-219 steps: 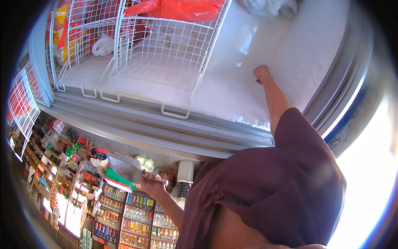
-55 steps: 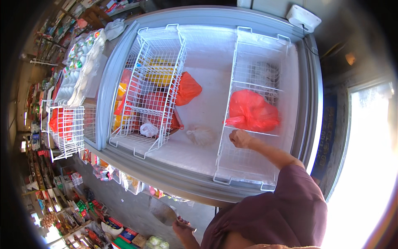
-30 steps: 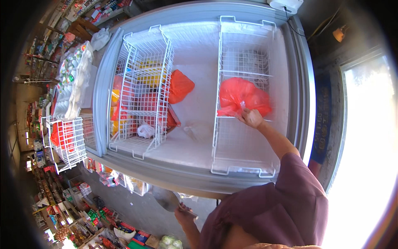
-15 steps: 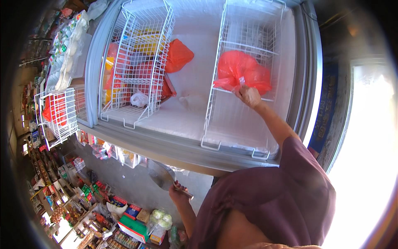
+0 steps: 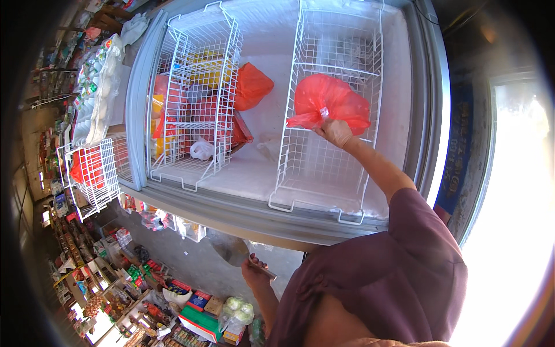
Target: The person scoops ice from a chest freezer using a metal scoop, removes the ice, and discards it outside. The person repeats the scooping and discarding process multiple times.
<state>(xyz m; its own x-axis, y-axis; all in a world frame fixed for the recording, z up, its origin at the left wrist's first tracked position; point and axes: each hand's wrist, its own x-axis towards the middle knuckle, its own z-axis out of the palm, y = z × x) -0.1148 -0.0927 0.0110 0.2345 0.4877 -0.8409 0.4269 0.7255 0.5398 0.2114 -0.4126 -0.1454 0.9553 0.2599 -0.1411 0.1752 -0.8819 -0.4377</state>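
Note:
My right hand is closed on the gathered neck of a red plastic bag. This full bag rests in the right-hand white wire basket of a chest freezer. Lower down, outside the freezer, my left hand grips the handle of a tool with a wide, flat grey metal blade; its exact kind is unclear. Another red bag lies on the freezer floor beside the left wire basket. That basket has red and yellow packages behind its wires, and a small white bag.
The freezer's front rim runs between my two hands. Left of it stand egg trays and a small wire basket with a red bag. Boxes and a bag of pale green produce sit on the floor below.
The right-hand wire basket has shifted left inside the freezer, with the red bag and my right hand moving along. My left hand still holds the metal-bladed tool. The view has turned slightly.

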